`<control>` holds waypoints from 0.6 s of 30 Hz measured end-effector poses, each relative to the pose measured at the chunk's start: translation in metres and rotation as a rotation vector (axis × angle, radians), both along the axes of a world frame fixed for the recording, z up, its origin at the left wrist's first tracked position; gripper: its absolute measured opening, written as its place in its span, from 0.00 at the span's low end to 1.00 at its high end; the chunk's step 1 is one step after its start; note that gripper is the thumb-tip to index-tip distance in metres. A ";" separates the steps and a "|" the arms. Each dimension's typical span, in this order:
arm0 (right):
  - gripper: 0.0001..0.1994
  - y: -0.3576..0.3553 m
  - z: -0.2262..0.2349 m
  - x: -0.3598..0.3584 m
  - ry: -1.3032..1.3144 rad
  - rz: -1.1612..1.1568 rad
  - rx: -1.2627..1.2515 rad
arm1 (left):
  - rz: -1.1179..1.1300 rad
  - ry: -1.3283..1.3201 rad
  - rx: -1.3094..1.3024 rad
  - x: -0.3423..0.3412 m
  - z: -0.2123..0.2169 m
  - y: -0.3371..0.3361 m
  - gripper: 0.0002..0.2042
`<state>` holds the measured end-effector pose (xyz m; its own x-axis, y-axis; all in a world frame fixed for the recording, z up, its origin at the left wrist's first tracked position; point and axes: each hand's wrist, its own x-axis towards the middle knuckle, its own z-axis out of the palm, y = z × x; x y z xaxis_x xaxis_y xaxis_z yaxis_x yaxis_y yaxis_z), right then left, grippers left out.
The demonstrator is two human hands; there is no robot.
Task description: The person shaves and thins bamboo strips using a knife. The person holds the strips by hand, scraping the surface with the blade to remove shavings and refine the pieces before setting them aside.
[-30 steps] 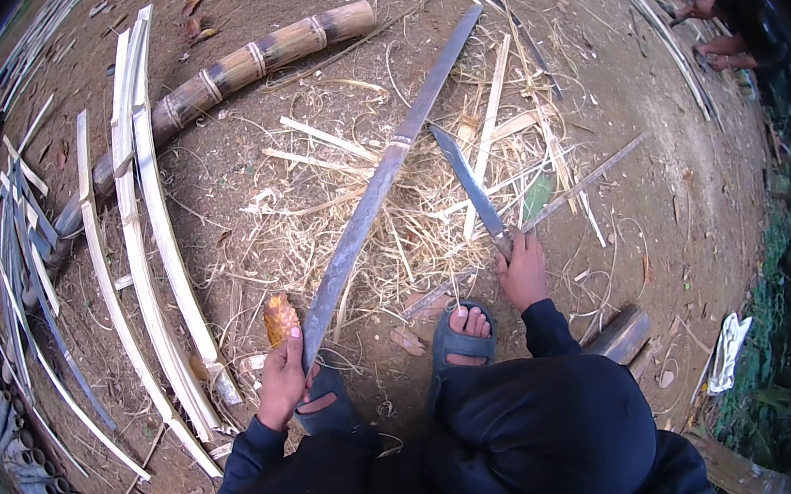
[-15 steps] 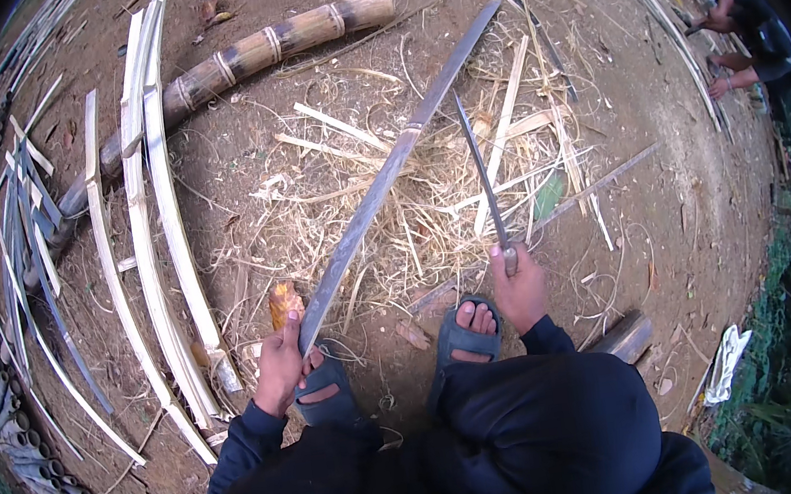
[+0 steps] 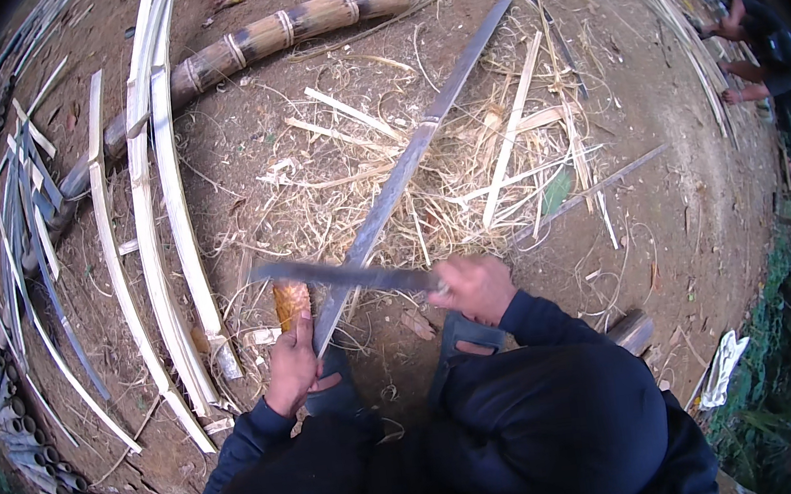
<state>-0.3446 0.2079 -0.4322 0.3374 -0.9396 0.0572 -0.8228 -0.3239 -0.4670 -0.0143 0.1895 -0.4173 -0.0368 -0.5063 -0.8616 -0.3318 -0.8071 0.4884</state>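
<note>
My left hand (image 3: 292, 368) grips the near end of a long grey-brown bamboo strip (image 3: 398, 183), which slants away to the upper right over the shavings. Closed round a machete's handle, my right hand (image 3: 474, 289) is in front of my right foot. The machete (image 3: 345, 276) points left, its slightly blurred blade crossing over the strip a short way beyond my left hand. Whether the blade touches the strip, I cannot tell. Pale shavings (image 3: 412, 221) lie in a loose heap on the ground beyond my feet.
Split bamboo strips (image 3: 147, 226) lie at left, crossing a thick bamboo pole (image 3: 292, 26). Stacked bamboo poles (image 3: 21, 426) line the far left. A short log piece (image 3: 631, 331) lies by my right knee. At the upper right another person (image 3: 763, 49) sits near more strips.
My right hand has moved left and turned the machete from pointing away to pointing left across the strip. My left hand keeps hold of the bamboo strip.
</note>
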 end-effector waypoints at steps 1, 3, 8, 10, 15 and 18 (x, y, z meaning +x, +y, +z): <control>0.14 -0.007 -0.009 -0.016 0.006 -0.110 0.038 | -0.002 -0.007 0.008 -0.002 0.004 -0.001 0.30; 0.14 -0.027 -0.011 -0.032 0.026 -0.257 0.033 | -0.002 -0.022 0.022 -0.006 0.016 -0.004 0.30; 0.14 -0.019 0.013 -0.022 0.053 -0.137 0.037 | 0.032 0.038 0.086 -0.008 0.015 -0.003 0.30; 0.13 -0.012 0.016 -0.013 0.070 0.073 -0.039 | 0.001 0.038 0.117 -0.005 0.021 -0.004 0.30; 0.14 -0.053 -0.012 -0.065 0.031 -0.503 0.110 | 0.107 0.131 0.226 0.005 0.019 0.003 0.25; 0.15 -0.051 -0.010 -0.058 0.018 -0.382 0.069 | 0.127 0.166 0.233 0.003 0.024 -0.002 0.28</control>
